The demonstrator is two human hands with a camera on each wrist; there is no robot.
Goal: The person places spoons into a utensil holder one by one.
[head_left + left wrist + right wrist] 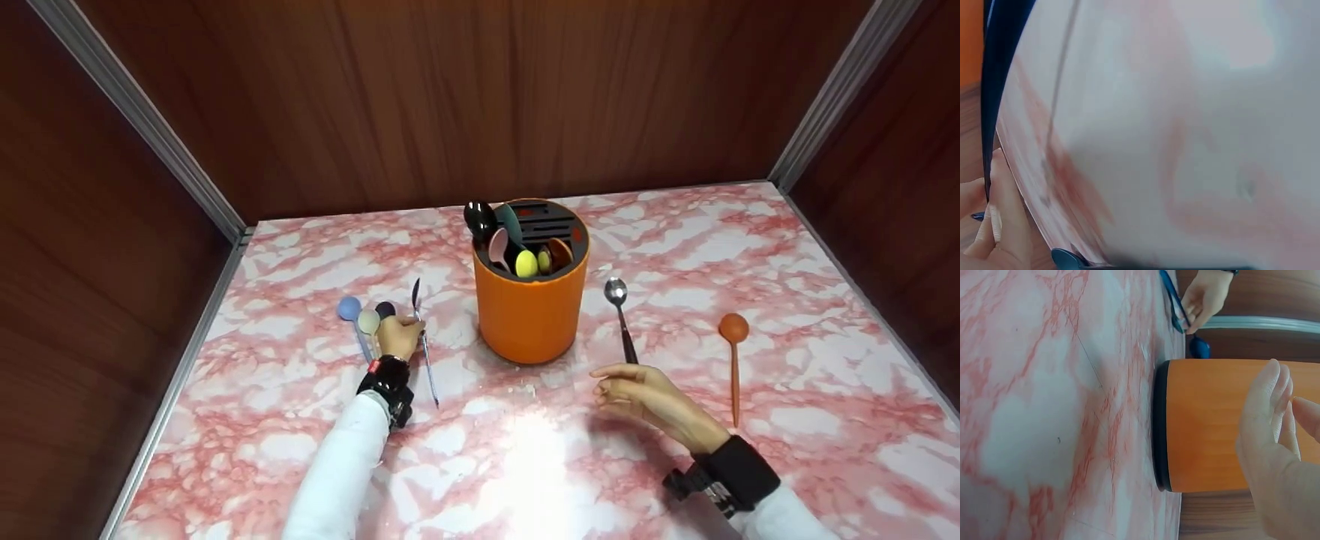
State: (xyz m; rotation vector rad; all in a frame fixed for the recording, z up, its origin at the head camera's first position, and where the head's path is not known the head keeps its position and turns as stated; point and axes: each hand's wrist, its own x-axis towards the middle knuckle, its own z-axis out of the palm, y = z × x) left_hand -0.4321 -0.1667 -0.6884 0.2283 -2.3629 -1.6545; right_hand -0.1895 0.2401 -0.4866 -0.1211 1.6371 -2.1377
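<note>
My left hand (400, 336) pinches the handle of a long, thin spoon (430, 371), left of the orange utensil holder (525, 319). In the left wrist view the held handle (1002, 67) looks dark blue, rising from between the fingers (1009, 208). Beside that hand lie a blue spoon (349, 308), a pale green spoon (368, 322) and a dark spoon (385, 310), their handles partly hidden. My right hand (645, 394) holds nothing, its fingers loosely bent. It hovers near the black handle of a metal spoon (616, 291).
Several spoons stand in the holder's slotted black top (536, 217), including a black one (480, 219) and a yellow one (526, 264). An orange spoon (734, 328) lies at the right. Wood panels (487, 105) enclose the marbled table (810, 262).
</note>
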